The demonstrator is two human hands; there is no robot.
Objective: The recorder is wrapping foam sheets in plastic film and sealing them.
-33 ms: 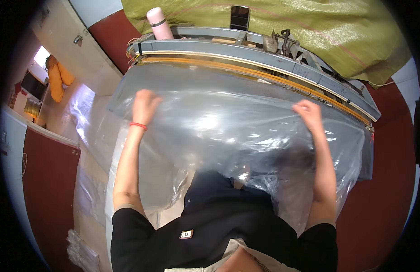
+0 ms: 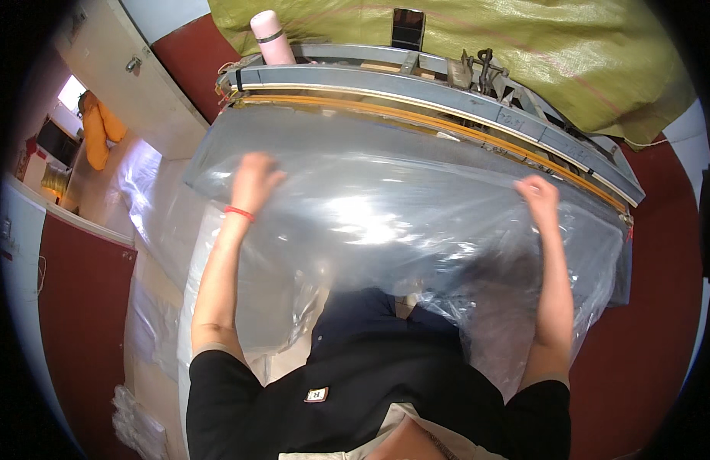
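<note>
A large clear plastic sheet [image 2: 355,218] lies across the grey work table [image 2: 286,126] and hangs over its near edge against my legs. My left hand [image 2: 253,182], with a red cord at the wrist, is over the left part of the sheet. Its fingers are a little blurred, with the thumb apart from them. Farther right, my right hand [image 2: 540,201] has its fingers curled closed at the sheet's far edge, pinching the film. Between the hands the film is stretched with wrinkles and bright reflections.
Behind the table runs a long grey metal bar [image 2: 370,80] with an orange strip [image 2: 416,119] and a metal clamp [image 2: 487,69]. A pink bottle [image 2: 272,38] and a dark phone-like panel [image 2: 408,29] stand behind it, before a yellow-green woven cover [image 2: 585,61]. More plastic film [image 2: 144,322] lies on the left.
My right hand has shifted to the right and slightly nearer. My left hand has moved a little to the right, and its thumb stands out more. The film's folds and reflections have shifted.
</note>
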